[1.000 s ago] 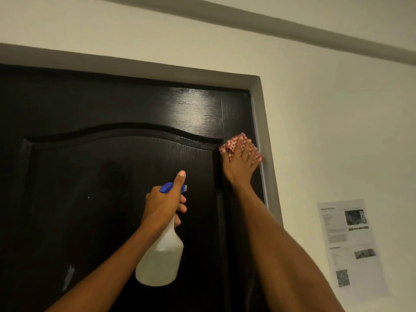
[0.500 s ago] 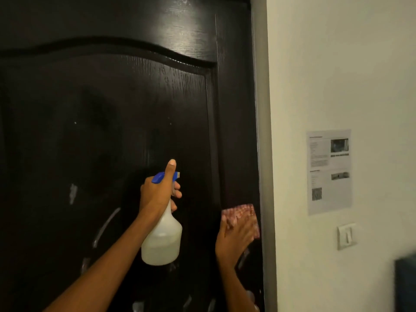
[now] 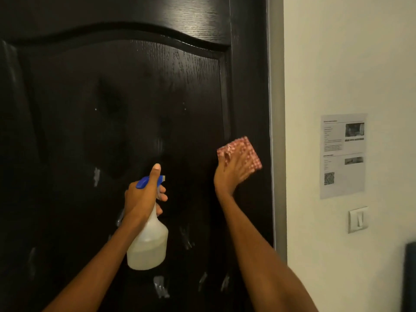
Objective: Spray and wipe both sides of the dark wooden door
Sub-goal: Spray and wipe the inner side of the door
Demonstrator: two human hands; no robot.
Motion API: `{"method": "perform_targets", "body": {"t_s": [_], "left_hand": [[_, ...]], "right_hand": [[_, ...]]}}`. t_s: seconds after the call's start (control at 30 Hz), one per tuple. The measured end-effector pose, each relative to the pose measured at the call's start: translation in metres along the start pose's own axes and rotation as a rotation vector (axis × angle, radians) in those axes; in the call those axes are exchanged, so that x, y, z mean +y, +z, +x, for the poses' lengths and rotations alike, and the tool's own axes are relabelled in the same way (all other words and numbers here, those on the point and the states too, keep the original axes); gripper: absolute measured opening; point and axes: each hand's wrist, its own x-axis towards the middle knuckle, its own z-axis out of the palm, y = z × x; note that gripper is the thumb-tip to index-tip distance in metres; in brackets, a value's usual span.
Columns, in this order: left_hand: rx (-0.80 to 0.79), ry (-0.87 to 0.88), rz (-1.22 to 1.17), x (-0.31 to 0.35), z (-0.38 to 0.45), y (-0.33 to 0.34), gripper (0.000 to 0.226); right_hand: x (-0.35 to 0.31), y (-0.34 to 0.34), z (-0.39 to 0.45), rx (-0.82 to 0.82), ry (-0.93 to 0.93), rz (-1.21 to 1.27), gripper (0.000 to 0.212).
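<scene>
The dark wooden door (image 3: 112, 97) fills the left and middle of the view, its grain glossy, with pale wet streaks low on the panel. My left hand (image 3: 144, 197) grips a translucent spray bottle (image 3: 148, 246) with a blue head, held upright in front of the door, thumb raised. My right hand (image 3: 231, 174) presses a folded red-and-white checked cloth (image 3: 245, 149) flat against the door's right stile, close to the frame.
A grey door frame (image 3: 276, 131) runs down the door's right side. On the pale wall hang a printed paper sheet (image 3: 342, 154) and below it a light switch (image 3: 358, 219). A dark object (image 3: 409, 278) shows at the bottom right edge.
My right hand slid the cloth from near the door's top down the right stile, then back up a little. The view dropped with it. My left hand kept holding the bottle.
</scene>
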Motion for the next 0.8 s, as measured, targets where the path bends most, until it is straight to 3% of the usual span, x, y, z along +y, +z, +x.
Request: {"method": "perform_targets", "body": {"t_s": [0.1,0.17,0.4,0.53,0.63,0.8], "left_hand": [[0.022,-0.01,-0.008,-0.007,0.006,-0.01,0.069],[0.043,-0.011,-0.012,-0.011,0.008,-0.011,0.069],[0.046,-0.018,-0.056,-0.016,0.01,-0.014,0.069],[0.08,-0.011,-0.033,-0.014,0.005,-0.022,0.066],[0.154,0.002,-0.061,-0.014,0.003,-0.035,0.067],[0.287,0.054,-0.106,-0.015,0.003,-0.067,0.055]], "right_hand": [[-0.007,0.004,0.02,-0.043,-0.37,-0.097,0.072],[0.017,0.003,0.009,-0.036,-0.44,-0.104,0.073],[0.119,0.028,-0.121,-0.147,-0.042,0.01,0.092],[0.102,0.039,-0.128,-0.136,0.057,0.093,0.082],[0.077,0.039,-0.096,-0.056,-0.124,0.015,0.077],[-0.001,0.042,-0.04,-0.129,-0.58,-0.183,0.069]]}}
